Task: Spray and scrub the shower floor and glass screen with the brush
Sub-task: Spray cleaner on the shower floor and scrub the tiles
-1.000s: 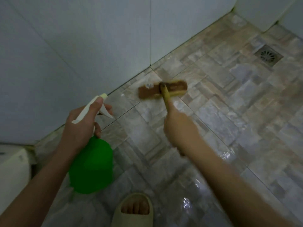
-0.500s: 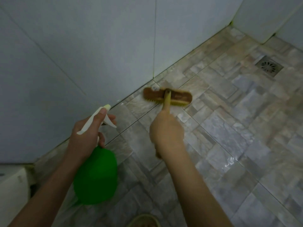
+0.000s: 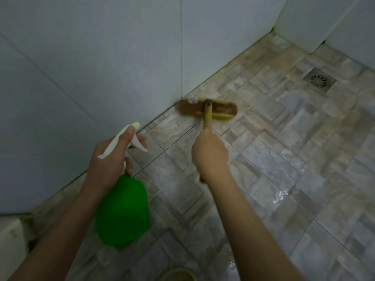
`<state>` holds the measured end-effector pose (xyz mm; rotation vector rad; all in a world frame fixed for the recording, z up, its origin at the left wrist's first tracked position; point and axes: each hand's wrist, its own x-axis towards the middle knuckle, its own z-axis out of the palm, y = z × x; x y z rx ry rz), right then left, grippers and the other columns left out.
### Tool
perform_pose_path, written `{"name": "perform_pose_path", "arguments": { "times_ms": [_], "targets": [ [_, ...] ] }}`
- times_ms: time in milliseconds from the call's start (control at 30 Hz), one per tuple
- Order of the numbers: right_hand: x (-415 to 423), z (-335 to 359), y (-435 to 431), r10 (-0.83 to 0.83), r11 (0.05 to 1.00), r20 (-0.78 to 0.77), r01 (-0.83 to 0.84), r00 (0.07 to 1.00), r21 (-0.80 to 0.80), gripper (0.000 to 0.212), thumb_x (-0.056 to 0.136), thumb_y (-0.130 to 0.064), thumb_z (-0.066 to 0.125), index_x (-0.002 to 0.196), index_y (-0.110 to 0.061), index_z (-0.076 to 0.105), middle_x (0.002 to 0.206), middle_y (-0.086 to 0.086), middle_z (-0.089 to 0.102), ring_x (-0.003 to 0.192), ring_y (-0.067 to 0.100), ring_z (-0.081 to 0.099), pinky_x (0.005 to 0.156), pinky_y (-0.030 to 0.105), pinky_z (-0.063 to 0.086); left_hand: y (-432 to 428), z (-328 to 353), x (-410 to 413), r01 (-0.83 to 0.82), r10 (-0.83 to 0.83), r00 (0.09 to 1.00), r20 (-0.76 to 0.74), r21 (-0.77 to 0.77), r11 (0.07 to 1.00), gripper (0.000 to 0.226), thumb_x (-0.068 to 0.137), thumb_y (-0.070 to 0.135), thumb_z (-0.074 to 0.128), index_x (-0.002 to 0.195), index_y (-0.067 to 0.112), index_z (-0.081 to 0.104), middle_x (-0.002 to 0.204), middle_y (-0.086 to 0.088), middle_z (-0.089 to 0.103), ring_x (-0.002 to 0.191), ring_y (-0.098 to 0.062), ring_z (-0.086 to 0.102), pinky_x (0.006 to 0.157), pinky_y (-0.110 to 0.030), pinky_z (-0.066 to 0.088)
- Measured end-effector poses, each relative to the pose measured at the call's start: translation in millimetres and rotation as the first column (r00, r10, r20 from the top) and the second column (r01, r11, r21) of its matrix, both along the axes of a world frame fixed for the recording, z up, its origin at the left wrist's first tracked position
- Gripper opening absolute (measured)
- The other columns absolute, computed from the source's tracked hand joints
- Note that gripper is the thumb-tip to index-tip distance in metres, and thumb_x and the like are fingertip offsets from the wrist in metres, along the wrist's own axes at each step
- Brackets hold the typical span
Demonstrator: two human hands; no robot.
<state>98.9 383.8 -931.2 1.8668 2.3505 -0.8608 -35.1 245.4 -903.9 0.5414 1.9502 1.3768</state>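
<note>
At the floor's wall edge: brush (image 3: 207,109), bristles down on the tiles, left end of its head touching the foot of the wall (image 3: 101,57), just beside a vertical grout line.
Brush handle (image 3: 208,116): yellowish, slanting back from the middle of the head into the right hand.
Right hand (image 3: 210,155): wrapped round the handle a little behind the head, back of the hand up, arm stretched in from the near right corner.
Left hand (image 3: 109,157): gripping the neck of a spray bottle (image 3: 123,211), one finger laid along the white spray head, others curled at the trigger and neck.
Spray bottle: green body hanging below the hand, held above the floor close to the wall edge, nozzle aimed at the foot of the wall, apart from the brush.
Floor (image 3: 284,159): stone-pattern tiles, wet sheen toward the near right.
Drain (image 3: 320,79): square metal grate near the far right corner, well apart from the brush.
Near edge of the floor: tip of a sandal (image 3: 178,274), mostly cut off.
Near left corner: white object (image 3: 10,240), too cut off to tell.
</note>
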Motion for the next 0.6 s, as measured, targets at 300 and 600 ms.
{"name": "perform_pose_path", "arguments": {
  "times_ms": [300,600],
  "targets": [
    [11,-15,40,-0.062,0.997,0.029,0.060,0.998,0.049,0.093,0.086,0.008,0.042,0.150,-0.025,-0.016,0.109,0.030,0.058,0.061,0.030,0.064,0.060,0.043,0.057,11,9,-1,0.001,-0.001,1.000,0.001,0.049,0.999,0.024,0.079,0.069,0.057,0.081,0.054,0.076,0.097,0.004,0.078,0.070,-0.036,0.058,0.042,-0.021,0.041],
    [9,-15,143,-0.175,0.981,0.038,0.171,0.984,0.090,0.067,0.093,0.000,0.039,0.152,-0.015,0.010,0.116,0.020,0.061,0.080,0.029,0.067,0.072,0.048,0.058,19,12,1,0.025,-0.025,1.000,0.001,0.019,0.999,0.024,0.077,0.071,0.056,0.075,0.055,0.075,0.095,0.004,0.078,0.044,-0.025,0.048,0.046,-0.022,0.040]
  ]
}}
